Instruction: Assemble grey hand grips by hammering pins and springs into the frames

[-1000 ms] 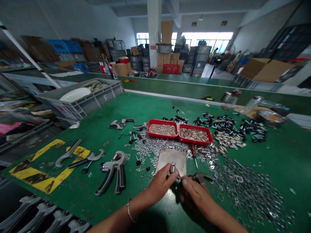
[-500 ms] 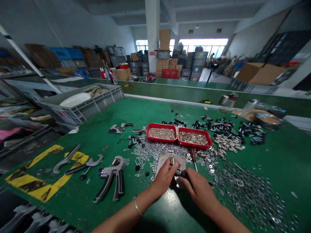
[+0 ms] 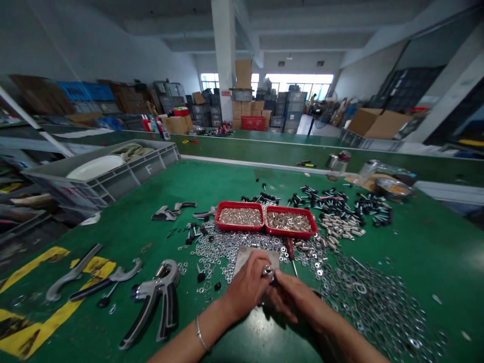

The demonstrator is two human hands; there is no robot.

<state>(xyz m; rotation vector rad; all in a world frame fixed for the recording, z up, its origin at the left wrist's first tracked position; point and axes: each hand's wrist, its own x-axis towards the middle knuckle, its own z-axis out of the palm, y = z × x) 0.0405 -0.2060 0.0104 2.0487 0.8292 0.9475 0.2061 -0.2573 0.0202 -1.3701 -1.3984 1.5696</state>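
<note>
My left hand (image 3: 247,282) is closed around a piece with a shiny round metal end (image 3: 267,271), its fingers curled over the top. My right hand (image 3: 306,300) meets it from the right, thumb and fingers closed on the same piece. Most of that piece is hidden by the fingers, so its full shape cannot be made out. Both hands are above the near part of a flat metal plate (image 3: 242,258). An assembled hand grip strengthener (image 3: 161,297) with black-and-grey handles lies to the left, beside loose grey handle halves (image 3: 113,279).
Two red trays (image 3: 240,229) of small metal parts stand behind the plate, amid scattered washers (image 3: 212,249). A screwdriver (image 3: 289,249) lies right of the plate. Black-headed bolts (image 3: 333,201), metal cylinders (image 3: 338,227) and many rings (image 3: 378,297) spread rightward. A grey crate (image 3: 132,174) is at far left.
My left hand has turned so its fingers now wrap over the piece, whose coiled metal end was upright before. Both hands remain together. The view has shifted, moving the table's things left.
</note>
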